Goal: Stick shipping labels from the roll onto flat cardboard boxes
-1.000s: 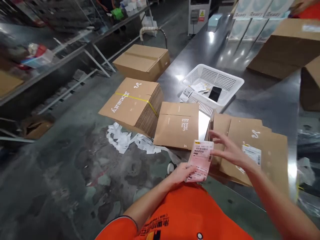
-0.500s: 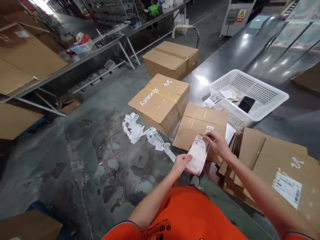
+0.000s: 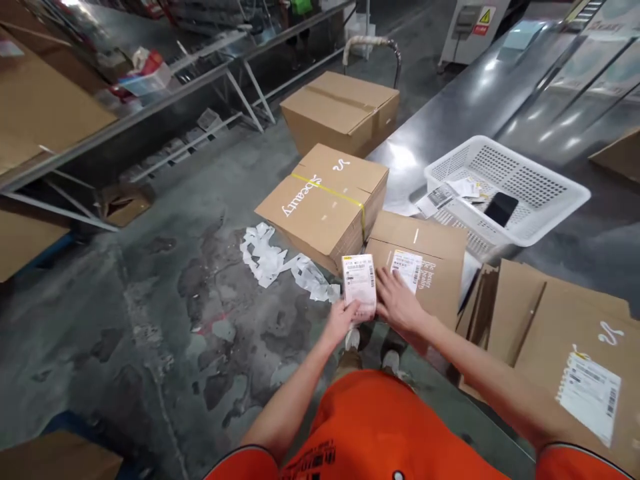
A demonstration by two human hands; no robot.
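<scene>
My left hand [image 3: 342,321] grips a stack of printed shipping labels [image 3: 360,285] by its lower edge, the thumb on top. Beside it my right hand [image 3: 398,299] lies spread over a flat cardboard carton [image 3: 443,257]. Its fingers touch a white shipping label [image 3: 409,268] that sits on the carton's face, next to white print. Part of that label is hidden under the fingers. Just behind stands a pile of folded cartons [image 3: 325,200] bound with a yellow strap.
A white plastic basket [image 3: 555,223] with papers and a black phone [image 3: 501,209] sits on the metal table [image 3: 450,120]. More flattened cartons [image 3: 565,320] lean at right, one labelled. Crumpled white paper strip [image 3: 263,257] lies on the floor. A large carton [image 3: 340,107] stands behind.
A label now lies on the carton, where there was none. My right hand has gone from the stack's top edge down onto the carton; the stack has moved left.
</scene>
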